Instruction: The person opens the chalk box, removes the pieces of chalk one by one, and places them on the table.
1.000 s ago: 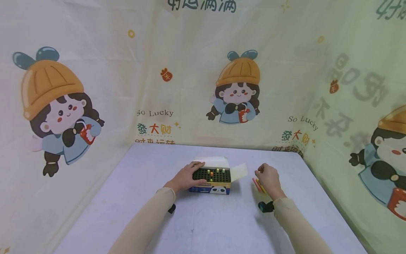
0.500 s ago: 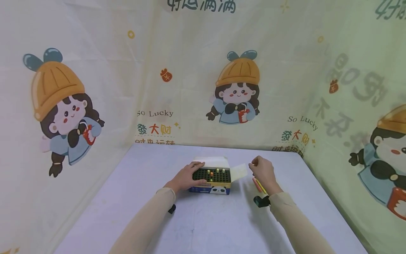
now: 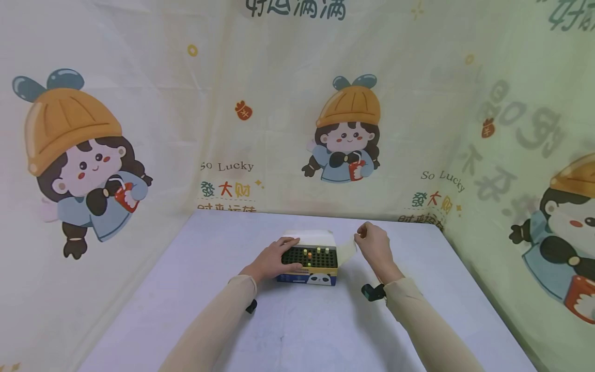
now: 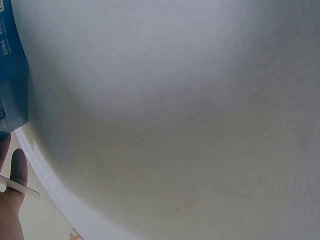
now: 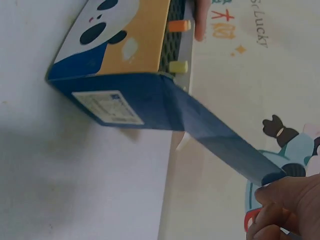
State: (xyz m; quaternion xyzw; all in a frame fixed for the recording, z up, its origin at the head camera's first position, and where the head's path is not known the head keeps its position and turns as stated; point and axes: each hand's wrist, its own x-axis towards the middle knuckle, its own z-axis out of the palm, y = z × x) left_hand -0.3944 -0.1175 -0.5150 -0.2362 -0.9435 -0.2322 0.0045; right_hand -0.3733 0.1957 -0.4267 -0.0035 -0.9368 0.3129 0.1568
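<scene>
A blue and yellow chalk box (image 3: 297,278) with a panda face stands on the table with its lid up. Several coloured chalk sticks (image 5: 178,66) poke out of the black holed insert (image 3: 293,257). My left hand (image 3: 271,258) grips the box's left end, thumb at the front and fingers over the top. In the left wrist view, a blue side of the box shows above fingers (image 4: 19,165). My right hand (image 3: 375,250) pinches the tip of the box's right side flap (image 5: 225,142), which sticks outward. The fingers are curled below the thumb.
The white lid (image 3: 309,237) stands up behind the box. A white-covered table (image 3: 288,325) reaches back to a printed cloth wall (image 3: 279,155). Dark wrist cameras (image 3: 373,292) sit under both wrists, close over the tabletop.
My right hand has moved left and away from me to the side flap. The loose pink and yellow chalk sticks seen earlier are now out of sight. My left hand stays on the box.
</scene>
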